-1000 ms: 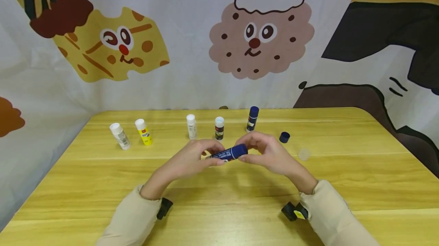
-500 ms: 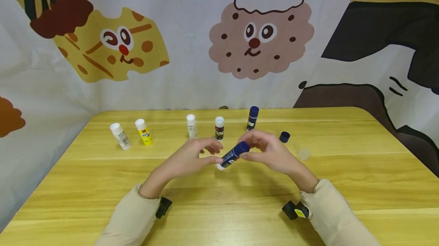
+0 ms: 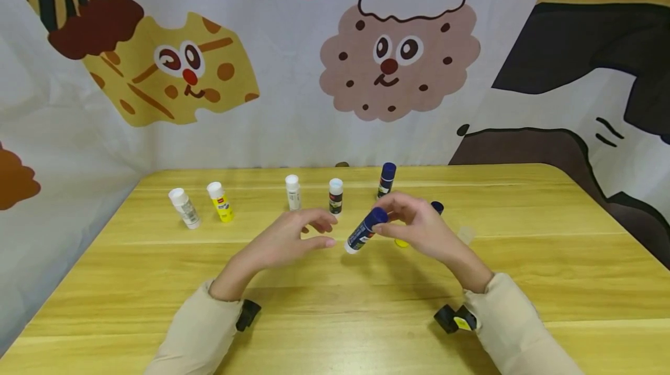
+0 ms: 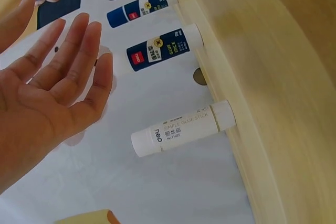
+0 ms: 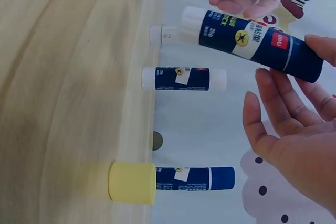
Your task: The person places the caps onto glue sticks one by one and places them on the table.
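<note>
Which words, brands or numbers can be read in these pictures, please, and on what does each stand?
"deli": red label on the held blue glue stick.
"deli": red label on the standing white-capped blue stick.
"deli", "SIMPLE GLUE STICK": middle white stick.
Too small or blurred: their other print, and the labels on the blue-capped standing stick, leftmost white stick and yellow stick.

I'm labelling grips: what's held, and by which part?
The right hand pinches a navy glue stick by its blue cap; the left hand holds nothing.
</note>
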`<state>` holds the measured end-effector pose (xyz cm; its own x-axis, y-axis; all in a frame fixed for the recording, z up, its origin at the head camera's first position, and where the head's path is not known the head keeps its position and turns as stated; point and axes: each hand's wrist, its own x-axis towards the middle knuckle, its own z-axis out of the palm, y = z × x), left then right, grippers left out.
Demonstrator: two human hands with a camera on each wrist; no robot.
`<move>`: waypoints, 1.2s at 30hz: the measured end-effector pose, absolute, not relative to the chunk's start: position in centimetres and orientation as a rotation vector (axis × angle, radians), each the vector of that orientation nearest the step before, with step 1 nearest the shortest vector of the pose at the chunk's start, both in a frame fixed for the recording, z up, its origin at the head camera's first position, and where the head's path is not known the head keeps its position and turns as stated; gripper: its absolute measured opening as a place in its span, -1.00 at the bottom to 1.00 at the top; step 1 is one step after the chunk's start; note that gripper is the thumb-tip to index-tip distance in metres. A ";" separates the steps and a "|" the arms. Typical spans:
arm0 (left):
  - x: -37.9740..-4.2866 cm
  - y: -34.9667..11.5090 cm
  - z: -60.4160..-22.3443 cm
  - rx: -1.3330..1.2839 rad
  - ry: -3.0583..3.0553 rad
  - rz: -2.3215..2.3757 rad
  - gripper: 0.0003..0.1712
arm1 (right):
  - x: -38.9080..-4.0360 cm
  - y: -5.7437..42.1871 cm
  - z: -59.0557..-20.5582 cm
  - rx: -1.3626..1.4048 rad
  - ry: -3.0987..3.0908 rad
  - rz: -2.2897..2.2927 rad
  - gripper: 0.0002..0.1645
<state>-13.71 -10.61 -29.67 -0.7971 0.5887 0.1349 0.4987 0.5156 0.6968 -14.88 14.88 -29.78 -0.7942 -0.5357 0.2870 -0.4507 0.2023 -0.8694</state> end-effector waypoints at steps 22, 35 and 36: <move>-14.3 -12.0 -29.9 0.941 2.608 1.139 -0.60 | -15.6 16.5 -28.9 -0.745 2.453 -1.660 -0.72; -14.5 -12.4 -30.0 0.895 2.591 1.143 -0.62 | -16.0 17.2 -28.7 -0.708 2.497 -1.667 -0.70; -14.5 -12.4 -30.0 0.888 2.592 1.145 -0.62 | -16.1 17.2 -28.7 -0.704 2.500 -1.667 -0.70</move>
<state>-14.47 -12.39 -30.04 -0.8076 0.5844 0.0790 0.4521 0.5275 0.7193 -16.06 17.19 -28.74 -0.8943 -0.3994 0.2015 -0.3395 0.3126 -0.8872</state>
